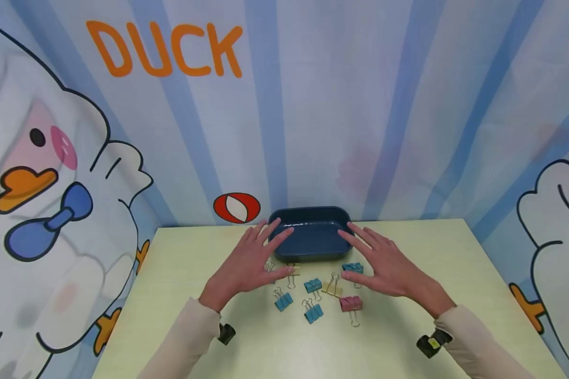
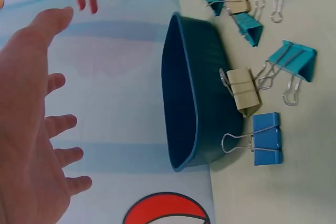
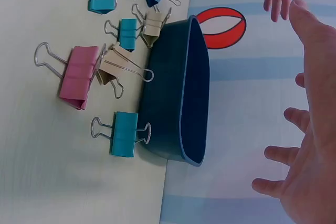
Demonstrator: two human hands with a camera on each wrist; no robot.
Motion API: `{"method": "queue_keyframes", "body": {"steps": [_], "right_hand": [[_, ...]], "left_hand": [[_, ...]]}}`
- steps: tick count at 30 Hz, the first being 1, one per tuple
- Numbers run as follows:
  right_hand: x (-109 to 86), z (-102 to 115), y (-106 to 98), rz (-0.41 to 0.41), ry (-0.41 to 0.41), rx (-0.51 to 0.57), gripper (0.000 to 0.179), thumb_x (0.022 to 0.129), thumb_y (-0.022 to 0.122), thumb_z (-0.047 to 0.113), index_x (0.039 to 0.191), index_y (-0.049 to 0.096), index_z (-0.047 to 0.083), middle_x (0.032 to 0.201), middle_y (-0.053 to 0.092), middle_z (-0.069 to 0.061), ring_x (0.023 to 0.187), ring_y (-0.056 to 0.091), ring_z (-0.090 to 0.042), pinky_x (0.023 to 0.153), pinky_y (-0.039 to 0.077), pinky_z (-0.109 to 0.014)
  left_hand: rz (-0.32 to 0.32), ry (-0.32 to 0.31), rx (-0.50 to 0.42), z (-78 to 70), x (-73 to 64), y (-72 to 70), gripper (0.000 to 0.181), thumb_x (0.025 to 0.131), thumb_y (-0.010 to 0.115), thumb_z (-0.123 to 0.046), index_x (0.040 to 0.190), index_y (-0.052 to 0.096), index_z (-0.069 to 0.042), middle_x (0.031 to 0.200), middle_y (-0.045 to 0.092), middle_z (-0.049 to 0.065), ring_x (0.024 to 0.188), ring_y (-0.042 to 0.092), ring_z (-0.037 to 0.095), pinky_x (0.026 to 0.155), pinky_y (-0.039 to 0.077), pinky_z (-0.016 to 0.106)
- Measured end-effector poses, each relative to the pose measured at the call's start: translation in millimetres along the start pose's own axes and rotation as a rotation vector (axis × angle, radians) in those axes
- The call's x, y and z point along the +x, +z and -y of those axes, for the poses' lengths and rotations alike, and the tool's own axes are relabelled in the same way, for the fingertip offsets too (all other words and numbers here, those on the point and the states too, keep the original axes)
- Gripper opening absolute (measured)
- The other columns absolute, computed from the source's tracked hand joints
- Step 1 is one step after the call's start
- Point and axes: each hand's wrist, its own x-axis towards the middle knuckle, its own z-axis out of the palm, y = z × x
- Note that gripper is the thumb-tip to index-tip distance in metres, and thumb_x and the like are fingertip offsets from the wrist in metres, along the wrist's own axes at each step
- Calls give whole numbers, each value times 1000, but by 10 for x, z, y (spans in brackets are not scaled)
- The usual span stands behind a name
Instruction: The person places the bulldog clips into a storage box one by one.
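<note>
My left hand (image 1: 248,266) hovers at the left side of a dark blue dish (image 1: 313,258), fingers spread and holding nothing. On the dish's right side, my right hand (image 1: 392,266) is held the same way, also with nothing in it. Binder clips lie scattered on the table in front of the dish: a pink clip (image 1: 351,303), a cream clip (image 1: 332,290), several teal ones including a front teal clip (image 1: 314,315), and a blue clip (image 2: 267,139). In the head view, the left hand partly covers the clips nearest to it.
The pale table (image 1: 284,350) ends at the back against a striped curtain (image 1: 322,131) with printed ducks and a red-and-white oval (image 1: 223,208). The dish stands close to that back edge. A small dark camera (image 1: 226,333) is strapped to the left wrist, another camera (image 1: 429,345) to the right.
</note>
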Motion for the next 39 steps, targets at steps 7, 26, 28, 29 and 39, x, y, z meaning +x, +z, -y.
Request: {"method": "queue_keyframes", "body": {"steps": [7, 26, 28, 29, 39], "right_hand": [[30, -163, 22, -30, 75, 129, 83, 99, 66, 52, 166, 26, 22, 170, 23, -10, 151, 29, -41, 112, 27, -73], [-276, -655, 752, -171, 367, 521, 48, 107, 60, 24, 151, 50, 9, 149, 52, -21, 94, 66, -26, 74, 52, -37], [-282, -684, 834, -162, 373, 547, 46, 106, 62, 17, 150, 51, 9, 145, 55, -23, 89, 67, -26, 69, 52, -35], [-278, -696, 871, -156, 374, 565, 47, 104, 63, 13, 150, 52, 8, 139, 58, -24, 86, 67, -26, 66, 52, -33], [-194, -823, 1168, -136, 365, 515, 46, 92, 77, 6, 136, 66, 5, 107, 73, -15, 62, 64, -19, 58, 50, -28]], "left_hand": [[-77, -109, -290, 157, 90, 55, 81, 99, 55, -64, 166, 26, -29, 171, 21, 8, 155, 21, 34, 119, 26, 65], [-468, -733, -1201, 562, 345, 944, 40, 105, 63, -22, 135, 60, 4, 125, 65, 27, 111, 66, 43, 97, 56, 46], [-472, -774, -1208, 576, 369, 1003, 38, 103, 66, -22, 131, 63, 3, 121, 68, 25, 104, 69, 40, 94, 58, 43], [-474, -791, -1206, 579, 385, 1030, 37, 103, 68, -22, 129, 64, 3, 119, 69, 24, 101, 70, 38, 92, 59, 42], [-411, -860, -1073, 495, 548, 1092, 32, 101, 71, -17, 127, 69, 2, 104, 73, 15, 77, 68, 17, 76, 61, 29]]}}
